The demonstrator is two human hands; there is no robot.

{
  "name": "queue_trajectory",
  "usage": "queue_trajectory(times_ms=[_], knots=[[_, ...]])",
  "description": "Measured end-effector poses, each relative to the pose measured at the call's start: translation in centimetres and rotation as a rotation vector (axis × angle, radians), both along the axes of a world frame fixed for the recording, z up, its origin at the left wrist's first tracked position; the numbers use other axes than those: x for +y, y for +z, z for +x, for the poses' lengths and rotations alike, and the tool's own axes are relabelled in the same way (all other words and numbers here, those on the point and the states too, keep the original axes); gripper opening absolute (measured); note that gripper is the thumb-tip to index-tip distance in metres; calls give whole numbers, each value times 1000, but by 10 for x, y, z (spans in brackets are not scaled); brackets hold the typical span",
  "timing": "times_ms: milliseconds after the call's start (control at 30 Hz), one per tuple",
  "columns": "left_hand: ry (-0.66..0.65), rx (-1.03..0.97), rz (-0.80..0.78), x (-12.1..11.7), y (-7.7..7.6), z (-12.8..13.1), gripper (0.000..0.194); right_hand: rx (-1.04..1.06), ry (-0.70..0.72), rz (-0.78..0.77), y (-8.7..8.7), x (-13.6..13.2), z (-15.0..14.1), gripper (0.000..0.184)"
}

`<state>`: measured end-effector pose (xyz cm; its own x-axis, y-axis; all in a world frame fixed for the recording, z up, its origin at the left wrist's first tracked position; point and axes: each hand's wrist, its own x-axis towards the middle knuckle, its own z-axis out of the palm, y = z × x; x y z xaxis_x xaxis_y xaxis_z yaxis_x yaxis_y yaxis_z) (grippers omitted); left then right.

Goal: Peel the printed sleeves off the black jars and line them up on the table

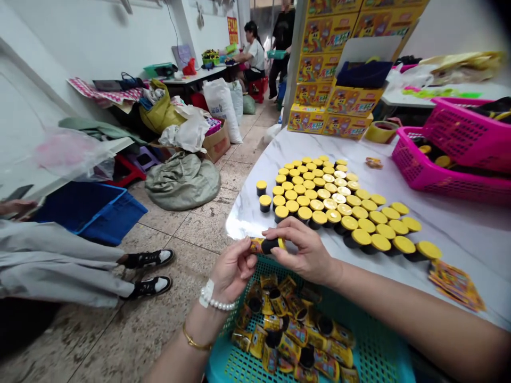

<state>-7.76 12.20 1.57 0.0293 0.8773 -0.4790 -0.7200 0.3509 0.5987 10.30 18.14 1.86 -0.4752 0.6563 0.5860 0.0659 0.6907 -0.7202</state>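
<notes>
The black cup (270,246) lies sideways, yellow lid (281,243) facing right; the left grip (233,266) pinches the colourful printed wrapper (256,245), the right grip (305,252) the lidded end.

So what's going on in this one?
A person holds a small cup with a yellow lid sideways between both hands: the left hand at its patterned wrapper end, the right hand at the lid end. Below them, a green basket holds many wrapped pieces. On the table, rows of lidded cups stand upright, with a pile of printed wrappers beside them.
</notes>
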Motion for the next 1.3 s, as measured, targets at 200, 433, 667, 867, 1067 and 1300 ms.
queue_trajectory(times_ms=[200, 433, 667, 867, 1067, 1300], knots=[[56, 164, 67, -8, 5, 8, 31, -27, 0, -33, 0, -1, 2, 28], [92, 207, 79, -22, 11, 8, 33, 28, 6, 53, 4, -4, 5, 33], [-110, 359, 346, -25, 2, -4, 53, 32, 29, 12, 6, -8, 3, 29], [-132, 335, 364, -15, -4, -8, 39, 53, 112, 2, 7, -7, 3, 31], [-138, 321, 345, -3, -3, 8, 41, 21, 70, 152, 5, -1, 4, 29], [-231, 288, 205, -5, -2, 7, 48, 0, 124, 37, 0, 0, 6, 31]])
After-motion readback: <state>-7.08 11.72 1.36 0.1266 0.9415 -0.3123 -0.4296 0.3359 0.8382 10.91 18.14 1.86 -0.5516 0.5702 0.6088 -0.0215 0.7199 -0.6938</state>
